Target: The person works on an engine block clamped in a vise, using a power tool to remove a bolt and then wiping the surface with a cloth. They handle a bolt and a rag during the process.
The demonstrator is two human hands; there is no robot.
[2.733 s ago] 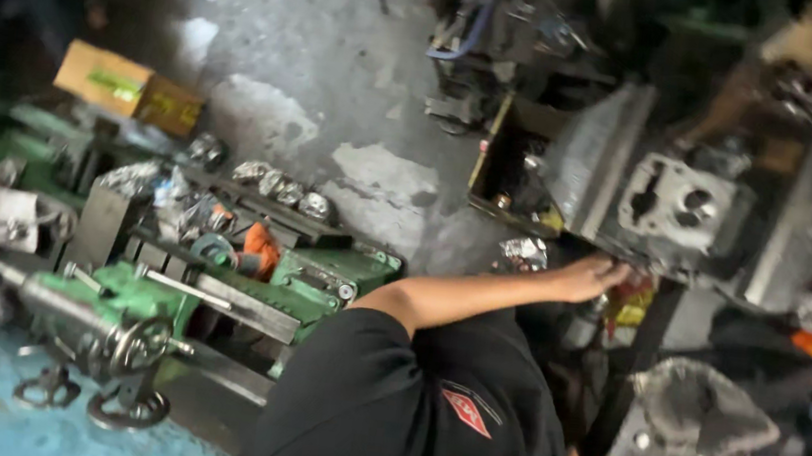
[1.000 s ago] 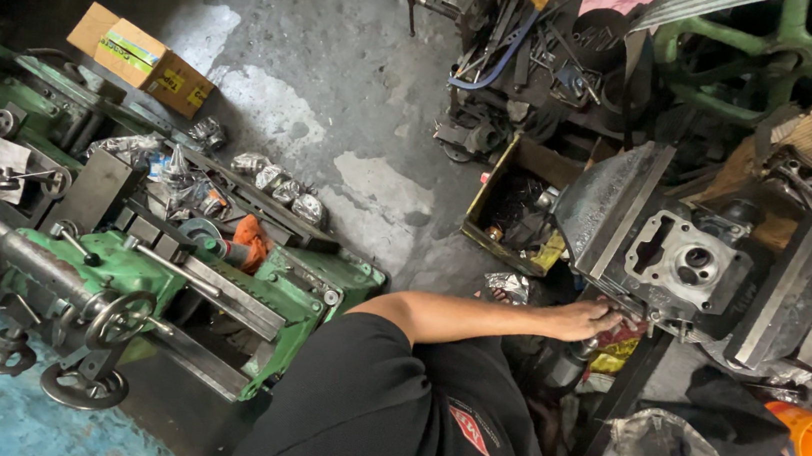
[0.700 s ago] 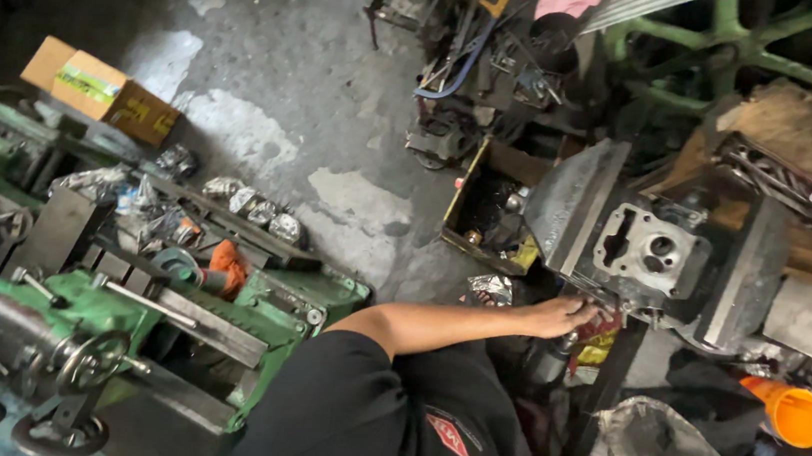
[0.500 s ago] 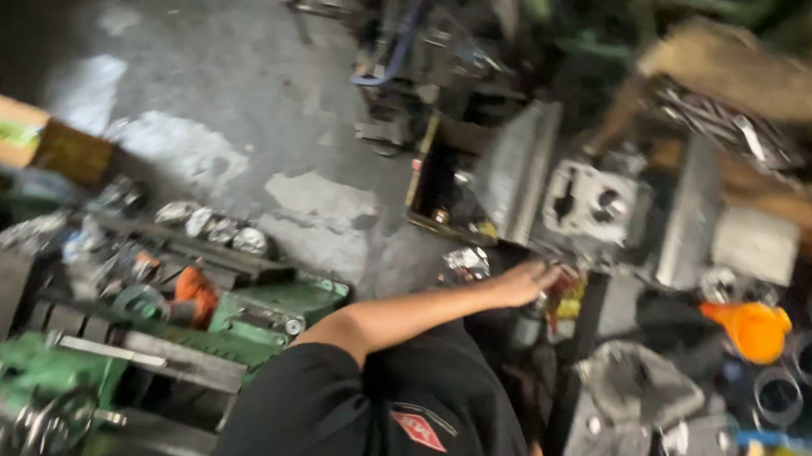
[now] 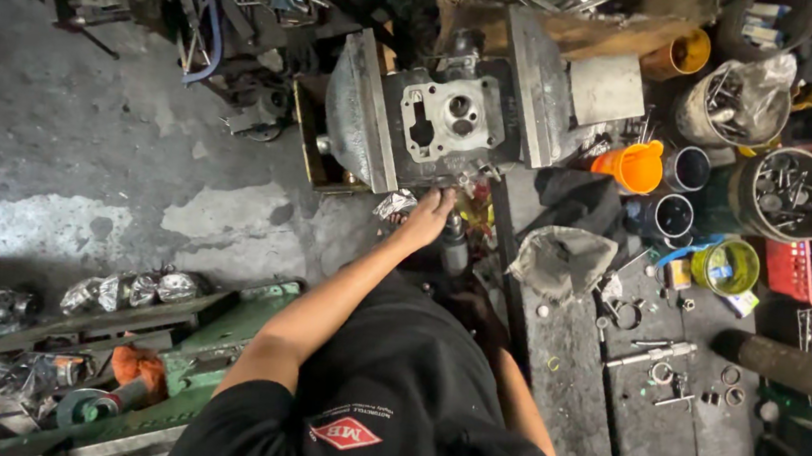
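Brimming with bolts, 2 round tins (image 5: 796, 196) beside orange funnel (image 5: 634, 167)

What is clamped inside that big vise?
A grey metal engine part with round bores sits between the vise plates; the left hand reaches just beneath. Its underside is hidden.

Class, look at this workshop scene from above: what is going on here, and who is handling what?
A person in a dark shirt stands at a cluttered metal workbench. Their left hand reaches to the lower edge of a grey engine cylinder head clamped between the jaws of a large bench vise. The right hand is hidden below the body. An orange funnel and tins of bolts sit to the right.
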